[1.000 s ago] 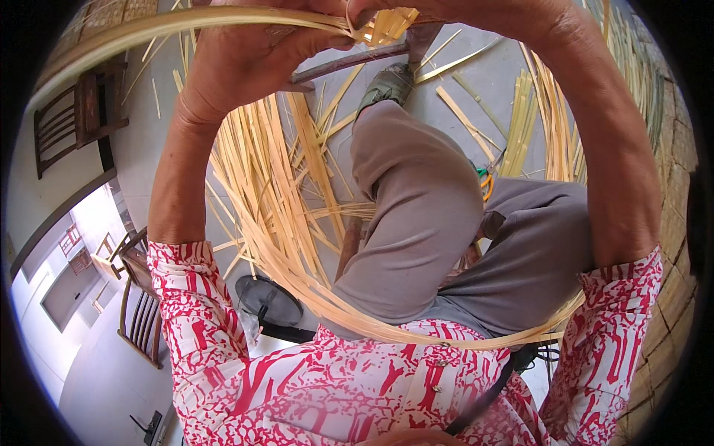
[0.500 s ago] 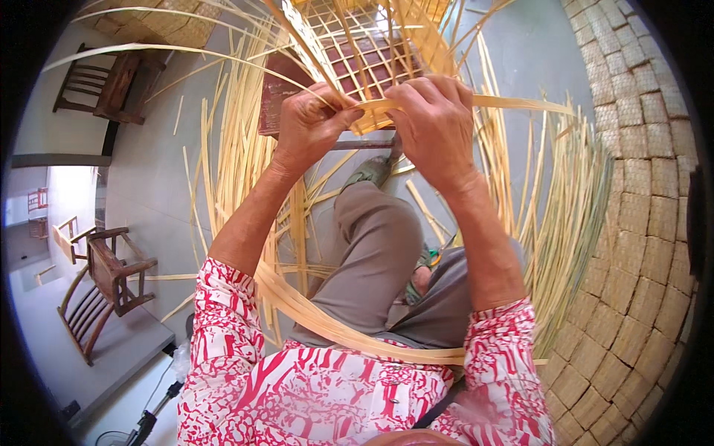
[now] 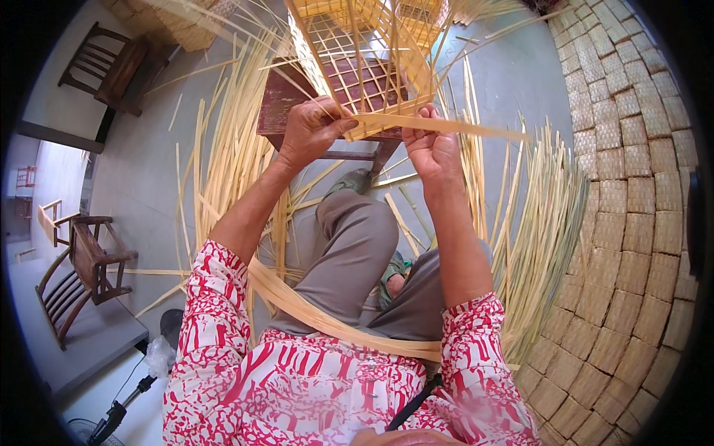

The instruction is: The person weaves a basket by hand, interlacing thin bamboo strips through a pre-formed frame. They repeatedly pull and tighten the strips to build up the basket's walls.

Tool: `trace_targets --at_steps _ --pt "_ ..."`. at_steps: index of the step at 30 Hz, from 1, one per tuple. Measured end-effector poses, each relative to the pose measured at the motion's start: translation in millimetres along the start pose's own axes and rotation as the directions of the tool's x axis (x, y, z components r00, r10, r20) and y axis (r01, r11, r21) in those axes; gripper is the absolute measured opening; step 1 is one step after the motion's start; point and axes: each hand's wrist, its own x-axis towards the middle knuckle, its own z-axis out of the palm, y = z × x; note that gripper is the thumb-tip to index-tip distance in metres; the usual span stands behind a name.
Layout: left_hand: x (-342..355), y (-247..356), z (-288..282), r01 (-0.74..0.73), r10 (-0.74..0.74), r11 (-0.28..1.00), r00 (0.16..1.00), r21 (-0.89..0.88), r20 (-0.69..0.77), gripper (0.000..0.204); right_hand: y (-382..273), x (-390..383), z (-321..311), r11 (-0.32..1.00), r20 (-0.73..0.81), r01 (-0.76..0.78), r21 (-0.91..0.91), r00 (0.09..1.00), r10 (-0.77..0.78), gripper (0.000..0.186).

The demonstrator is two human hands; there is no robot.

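Observation:
A partly woven bamboo basket (image 3: 405,63) with an open lattice side stands at the top centre, long loose ends rising from it. My left hand (image 3: 312,132) is closed at its near left corner, thumb and fingers pinching a flat pale bamboo strip (image 3: 476,129). That strip runs rightward along the basket's near edge, and its free end sticks out past my right hand. My right hand (image 3: 433,147) is turned palm up at the near right corner, fingers curled at the strip, which partly covers them. More flat strips (image 3: 320,320) lie in a curved bundle across my lap.
Under the basket is a dark red wooden stool (image 3: 279,100). Long split strips (image 3: 242,149) cover the floor to the left, and greener ones (image 3: 547,223) to the right. Woven mats (image 3: 632,223) line the right side. Wooden chairs (image 3: 93,256) stand at the left.
My right hand has turned from knuckles-up to palm-up and moved slightly down beside the strip. My left hand still pinches at the corner. The view has shifted, showing more of the basket.

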Motion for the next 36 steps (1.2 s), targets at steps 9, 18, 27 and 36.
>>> trace_targets --at_steps 9,18,27,36 --pt "-1 -3 9 0.047 -0.053 0.994 0.997 -0.098 -0.062 0.01 10 -33 45 0.559 0.57 0.435 -0.706 0.817 0.085 0.054" --pt "18 9 -2 0.019 -0.023 0.995 0.999 0.102 0.042 0.011 14 -24 38 0.315 0.712 0.67 -0.672 0.701 0.027 0.02" --pt "14 10 -5 0.097 -0.1 0.994 0.992 0.042 0.074 0.006 7 -24 35 0.196 0.601 0.65 -0.734 0.756 -0.26 0.045" --pt "14 9 -4 0.111 -0.117 0.99 0.991 0.088 0.063 0.006 2 -26 37 0.159 0.613 0.706 -0.69 0.687 -0.39 0.025"
